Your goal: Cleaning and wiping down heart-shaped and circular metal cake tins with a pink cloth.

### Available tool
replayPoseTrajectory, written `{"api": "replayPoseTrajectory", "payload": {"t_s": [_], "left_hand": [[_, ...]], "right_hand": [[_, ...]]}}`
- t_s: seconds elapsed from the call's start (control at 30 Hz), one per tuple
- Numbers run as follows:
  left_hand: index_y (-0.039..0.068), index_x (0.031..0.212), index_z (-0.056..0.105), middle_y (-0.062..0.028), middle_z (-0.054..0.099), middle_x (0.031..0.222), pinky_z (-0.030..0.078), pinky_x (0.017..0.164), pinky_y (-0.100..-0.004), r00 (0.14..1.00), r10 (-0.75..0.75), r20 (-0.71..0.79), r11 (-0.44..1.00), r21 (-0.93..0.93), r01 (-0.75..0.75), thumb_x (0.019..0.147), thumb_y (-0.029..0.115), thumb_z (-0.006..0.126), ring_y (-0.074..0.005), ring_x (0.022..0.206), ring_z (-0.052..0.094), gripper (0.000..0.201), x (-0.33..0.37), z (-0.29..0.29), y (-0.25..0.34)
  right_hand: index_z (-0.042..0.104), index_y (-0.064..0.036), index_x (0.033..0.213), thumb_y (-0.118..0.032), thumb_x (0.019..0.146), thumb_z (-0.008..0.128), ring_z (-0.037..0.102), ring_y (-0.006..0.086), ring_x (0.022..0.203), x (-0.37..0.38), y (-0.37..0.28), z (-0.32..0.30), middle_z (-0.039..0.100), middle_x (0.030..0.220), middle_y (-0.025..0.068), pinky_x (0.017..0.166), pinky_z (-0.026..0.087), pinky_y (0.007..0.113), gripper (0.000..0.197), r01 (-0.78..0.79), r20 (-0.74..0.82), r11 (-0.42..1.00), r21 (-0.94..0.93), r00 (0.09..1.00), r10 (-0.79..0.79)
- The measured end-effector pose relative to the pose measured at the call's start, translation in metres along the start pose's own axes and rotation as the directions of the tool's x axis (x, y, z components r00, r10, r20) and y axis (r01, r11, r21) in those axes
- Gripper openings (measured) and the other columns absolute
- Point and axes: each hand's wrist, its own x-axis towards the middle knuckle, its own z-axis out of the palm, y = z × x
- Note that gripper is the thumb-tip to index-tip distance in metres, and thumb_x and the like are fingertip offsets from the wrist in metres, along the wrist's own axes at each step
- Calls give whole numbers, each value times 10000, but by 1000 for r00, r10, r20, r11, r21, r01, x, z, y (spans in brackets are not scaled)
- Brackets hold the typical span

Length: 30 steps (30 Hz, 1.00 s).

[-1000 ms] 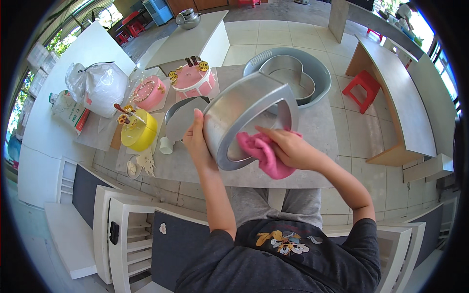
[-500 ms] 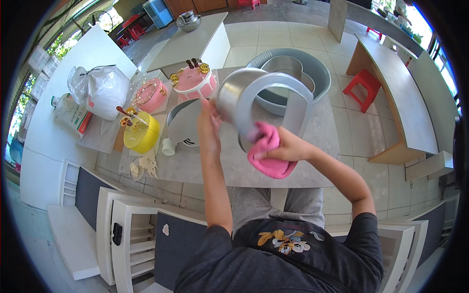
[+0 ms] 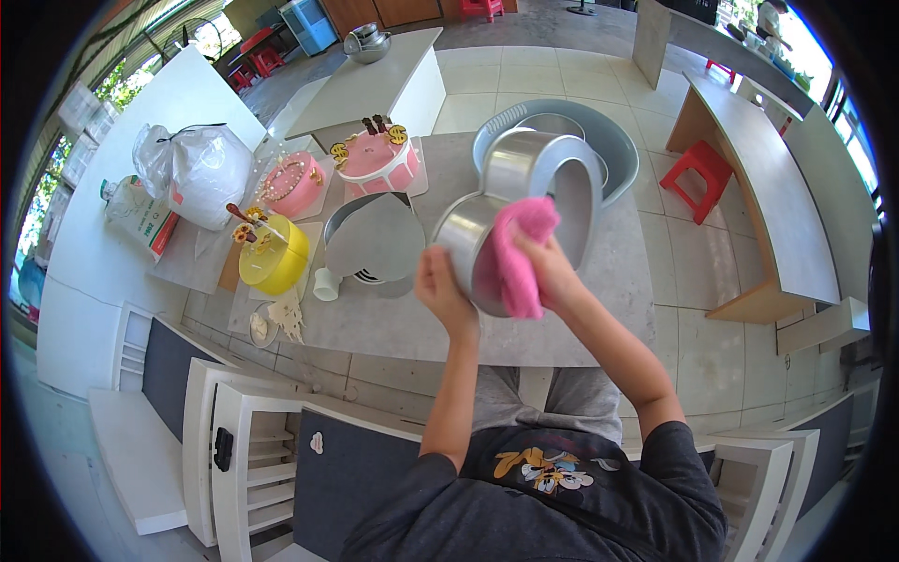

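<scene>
A silvery heart-shaped cake tin (image 3: 517, 173) is held tilted above the grey table (image 3: 412, 332). My left hand (image 3: 448, 292) is closed on the outer wall of the tin at its near left side. My right hand (image 3: 551, 272) is closed round a pink cloth (image 3: 524, 248) and presses it against the rim and inside wall of the tin. Left of my left hand lies a flat round metal plate (image 3: 376, 236) on top of a round pan (image 3: 398, 199). Beside them a small white cup (image 3: 326, 284) rests on its side.
Behind the tin stands a blue-grey basin (image 3: 626, 173) holding metal tins. On the left are a yellow cake (image 3: 276, 258), a beaded pink cake (image 3: 292, 183), a larger pink cake (image 3: 373, 155) and a white plastic bag (image 3: 213, 173). A red stool (image 3: 698, 178) stands right.
The heart-shaped tin has turned and come lower, nearer me. My left hand has moved down and right along with it. The cloth in my right hand has shifted upward onto the tin's rim.
</scene>
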Motion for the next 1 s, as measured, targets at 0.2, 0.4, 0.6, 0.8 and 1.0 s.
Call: {"api": "replayPoseTrajectory", "payload": {"t_s": [0.2,0.4,0.6,0.8,1.0], "left_hand": [[57,611,521,70,436,567,240,452,-192,997,-28,-67,1000,-8,28,890,238,524,-6,519,341,332,16,15,31],[25,615,536,60,454,569,247,460,-185,993,104,-52,970,227,-90,882,237,539,-12,521,357,341,23,13,22],[37,586,541,61,463,557,253,455,-190,984,57,-171,998,16,-56,871,270,555,-14,501,349,368,25,19,35],[49,574,562,69,465,544,256,455,-180,986,-165,12,979,126,162,857,257,574,-19,487,356,351,54,-13,69],[18,745,594,12,535,656,317,534,-198,996,-24,87,996,-80,31,877,333,529,-42,576,441,348,59,-18,35]], "right_hand": [[573,-10,985,-167,680,692,586,184,831,-10,-10,-15,608,878,73,718,465,305,364,540,632,495,-681,775,24],[564,-11,932,-178,741,667,578,149,793,-7,11,-26,603,857,48,671,465,301,274,481,591,557,-677,806,23],[530,-19,966,-178,762,663,580,160,821,-12,10,0,582,928,71,739,461,316,291,3,180,999,37,984,-10],[547,-65,981,-181,582,705,550,269,830,-5,23,-32,575,855,70,734,444,383,444,794,809,-284,-538,580,91],[547,-55,989,-169,578,716,576,205,831,-4,1,-40,584,867,48,703,460,343,459,786,764,-61,-615,613,201]]}}
